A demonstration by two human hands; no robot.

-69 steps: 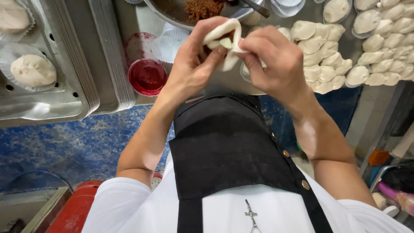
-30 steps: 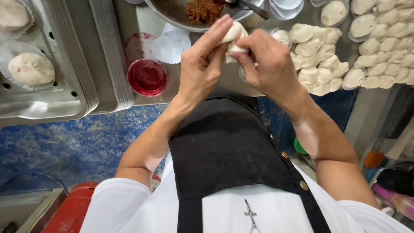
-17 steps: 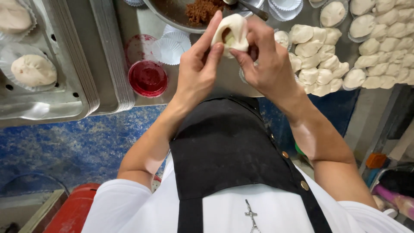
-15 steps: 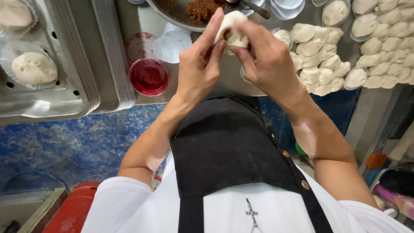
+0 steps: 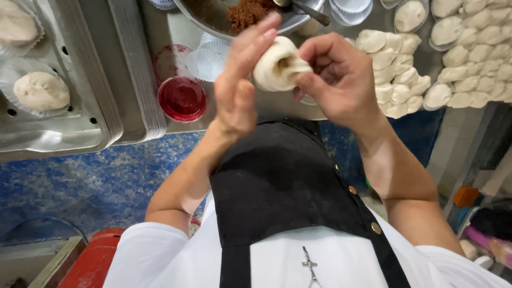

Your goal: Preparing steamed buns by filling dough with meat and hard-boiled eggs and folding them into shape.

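Dough bun [image 5: 278, 65] sits pinched in the right hand [image 5: 341, 80], left hand [image 5: 240, 80] flat against it; squeezing harder could tear its half-closed top.

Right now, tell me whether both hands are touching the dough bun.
Touching. The head view shows the right hand pinching the dough bun at its fingertips, and the left hand pressed flat against its other side.

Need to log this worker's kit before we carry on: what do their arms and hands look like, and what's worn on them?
Both the left hand and right hand are bare: no gloves, rings or watch visible. The forearms are bare too, below short white sleeves. A black apron with small brass studs covers the chest.
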